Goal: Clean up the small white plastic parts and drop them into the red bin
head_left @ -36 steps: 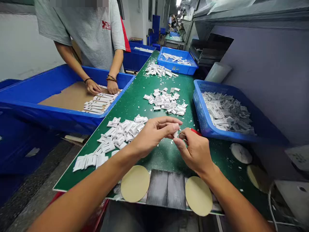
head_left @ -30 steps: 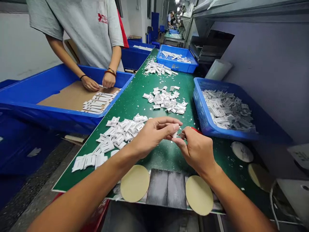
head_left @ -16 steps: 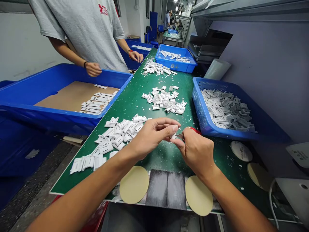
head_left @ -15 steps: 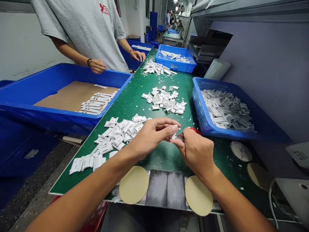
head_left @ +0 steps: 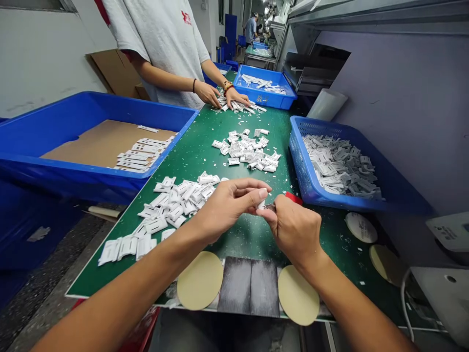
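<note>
Over the near middle of the bench, my left hand (head_left: 236,200) pinches a small white plastic piece (head_left: 261,205) between thumb and fingers. Close against it, my right hand (head_left: 296,222) is closed around a small metal-tipped tool (head_left: 270,208), its tip at the white piece. My fist covers most of this tool, so its kind is unclear. A red part (head_left: 293,197) shows just behind my right knuckles; whether it belongs to the tool I cannot tell. Left of my left hand lies a pile of white plastic pieces (head_left: 183,200), and a second pile (head_left: 247,149) is farther back.
A blue basket (head_left: 306,166) full of white parts stands at right. Farther back is a blue tray (head_left: 271,100). At left, a large blue bin (head_left: 47,164) holds white strips on cardboard. A co-worker's hands (head_left: 234,97) touch a pile at the far end. Yellow discs (head_left: 200,281) lie at the front edge.
The co-worker has leaned to the right, both hands moving from above the bin and bench edge onto the far pile. My hands keep nearly the same pose; the view has shifted slightly.
</note>
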Demonstrator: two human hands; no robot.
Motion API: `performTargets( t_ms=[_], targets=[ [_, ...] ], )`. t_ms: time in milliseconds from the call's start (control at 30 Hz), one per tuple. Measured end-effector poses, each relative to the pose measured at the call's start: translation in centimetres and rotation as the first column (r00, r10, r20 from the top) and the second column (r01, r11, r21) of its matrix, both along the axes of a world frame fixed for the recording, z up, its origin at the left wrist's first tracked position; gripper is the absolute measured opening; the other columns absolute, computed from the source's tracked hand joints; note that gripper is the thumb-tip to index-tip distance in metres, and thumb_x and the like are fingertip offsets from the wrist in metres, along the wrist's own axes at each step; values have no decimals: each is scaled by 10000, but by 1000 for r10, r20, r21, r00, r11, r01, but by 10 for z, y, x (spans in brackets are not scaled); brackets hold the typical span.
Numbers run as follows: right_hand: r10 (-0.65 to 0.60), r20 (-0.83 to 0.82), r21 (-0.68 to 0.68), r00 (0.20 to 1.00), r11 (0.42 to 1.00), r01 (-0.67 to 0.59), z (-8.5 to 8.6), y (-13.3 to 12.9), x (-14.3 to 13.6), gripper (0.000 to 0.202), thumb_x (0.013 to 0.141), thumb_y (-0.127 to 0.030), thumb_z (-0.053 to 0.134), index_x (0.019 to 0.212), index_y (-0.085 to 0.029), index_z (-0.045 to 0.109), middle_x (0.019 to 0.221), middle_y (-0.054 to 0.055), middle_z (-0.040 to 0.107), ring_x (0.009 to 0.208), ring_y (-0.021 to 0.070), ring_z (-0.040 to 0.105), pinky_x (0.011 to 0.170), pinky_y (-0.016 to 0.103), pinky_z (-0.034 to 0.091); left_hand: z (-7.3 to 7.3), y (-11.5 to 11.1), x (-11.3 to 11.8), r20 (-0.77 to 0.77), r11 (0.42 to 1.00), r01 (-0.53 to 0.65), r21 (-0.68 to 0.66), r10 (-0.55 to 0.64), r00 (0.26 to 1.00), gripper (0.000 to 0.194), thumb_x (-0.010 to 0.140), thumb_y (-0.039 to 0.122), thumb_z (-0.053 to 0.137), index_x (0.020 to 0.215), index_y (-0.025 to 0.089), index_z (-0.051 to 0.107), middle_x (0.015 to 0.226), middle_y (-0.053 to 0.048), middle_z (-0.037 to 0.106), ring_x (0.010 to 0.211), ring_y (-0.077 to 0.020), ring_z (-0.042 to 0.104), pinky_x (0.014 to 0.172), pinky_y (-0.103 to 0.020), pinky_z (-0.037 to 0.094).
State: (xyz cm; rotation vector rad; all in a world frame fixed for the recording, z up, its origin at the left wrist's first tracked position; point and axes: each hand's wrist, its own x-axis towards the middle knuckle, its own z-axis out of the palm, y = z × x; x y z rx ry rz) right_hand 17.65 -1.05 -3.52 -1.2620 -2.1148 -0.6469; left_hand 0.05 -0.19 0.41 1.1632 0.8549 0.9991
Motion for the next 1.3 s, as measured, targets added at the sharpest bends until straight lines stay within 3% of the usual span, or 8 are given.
performTargets(
  t_ms=[300, 400, 533, 633, 733, 1033, 1233, 1300],
  targets=[
    [133, -36, -26, 991, 991, -134, 3, -1, -3, 568, 1005, -544, 274, 609, -186, 469, 488, -26, 457, 434, 90, 375, 487, 278, 196, 0, 2, -2, -31, 999, -27, 17, 27, 999, 330, 818, 422, 672, 1045, 186, 705, 839, -29, 614, 754, -115, 548, 692, -238, 472],
    [239, -95, -96, 966, 964, -248, 4, 0, -1, 565, 1006, -547, 270, 602, -193, 446, 503, -24, 470, 453, 86, 393, 503, 268, 222, -1, 13, -14, -173, 956, -217, 197, 252, 952, 354, 843, 434, 621, 1103, 203, 683, 970, -54, 655, 809, -141, 577, 740, -272, 480],
    [188, -221, -160, 957, 961, -226, 4, 4, 6, 546, 988, -575, 303, 621, -197, 446, 528, -18, 497, 468, 89, 406, 507, 256, 233, -8, 27, -39, -552, 763, -270, 587, 621, 556, 295, 849, 315, 557, 1078, 220, 717, 1077, -77, 657, 945, -210, 579, 887, -346, 446],
    [170, -272, -183, 947, 957, -224, 6, 5, 8, 524, 959, -600, 373, 631, -198, 450, 531, -24, 502, 463, 89, 408, 508, 247, 240, -12, 34, -53, -807, 858, -51, 512, 500, 312, 265, 800, 248, 560, 972, 214, 759, 1017, -97, 685, 998, -272, 575, 924, -384, 429],
    [149, -289, -192, 946, 959, -210, 7, 6, 7, 507, 935, -606, 431, 639, -196, 467, 537, -27, 508, 459, 89, 411, 511, 242, 248, -7, 48, -56, -869, 891, 22, 454, 437, 230, 253, 810, 266, 553, 942, 215, 763, 1025, -98, 704, 1045, -290, 576, 947, -382, 424],
    [73, -318, -256, 945, 953, -160, 5, 9, 5, 379, 945, -493, 486, 737, -185, 560, 630, -3, 623, 497, 98, 497, 530, 234, 269, -17, 127, -27, -878, 913, -64, 404, 406, 254, 262, 768, 230, 654, 1010, 145, 709, 1042, -164, 712, 1044, -283, 627, 908, -356, 454],
    [19, -385, -351, 923, 921, -166, 9, 8, 5, 291, 983, -391, 408, 1108, -190, 579, 899, 44, 696, 701, 156, 614, 638, 251, 377, -19, 112, -22, -831, 919, -55, 391, 378, 408, 282, 753, 169, 647, 1029, 182, 704, 976, -96, 716, 996, -247, 631, 894, -328, 455],
    [36, -401, -369, 915, 908, -197, 10, 8, 5, 307, 997, -348, 360, 1196, -201, 541, 983, 55, 692, 787, 173, 629, 699, 269, 409, -13, 92, -22, -759, 918, -57, 392, 357, 545, 275, 811, 230, 604, 1071, 189, 682, 920, -73, 705, 900, -201, 642, 831, -305, 474]
  ],
)
